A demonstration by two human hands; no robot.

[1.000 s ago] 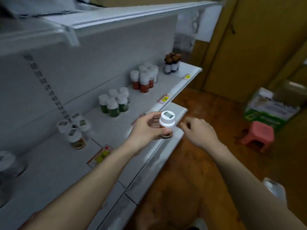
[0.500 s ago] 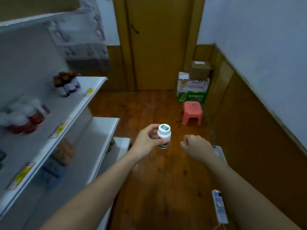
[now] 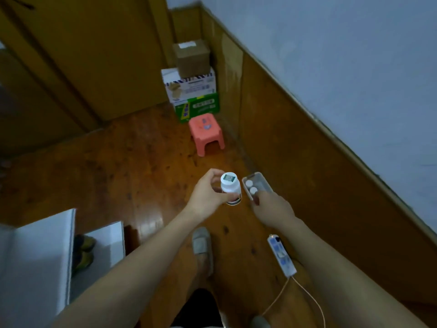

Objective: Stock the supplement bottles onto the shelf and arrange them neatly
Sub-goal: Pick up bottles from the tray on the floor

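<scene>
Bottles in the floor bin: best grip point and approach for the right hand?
Grip the nearer bottle by its white cap, coming straight down from above. The bottles stand upright in the narrow clear bin, so only their caps show and the walls block a side approach. The right hand is already over the bin's near end; the left hand holds another bottle.

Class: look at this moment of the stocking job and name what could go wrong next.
1. The right hand reaches toward the bin on the floor while the left hand grips a bottle in mid-air; it could slip.
2. The power strip and its cord lie near the feet: a possible trip.
</scene>
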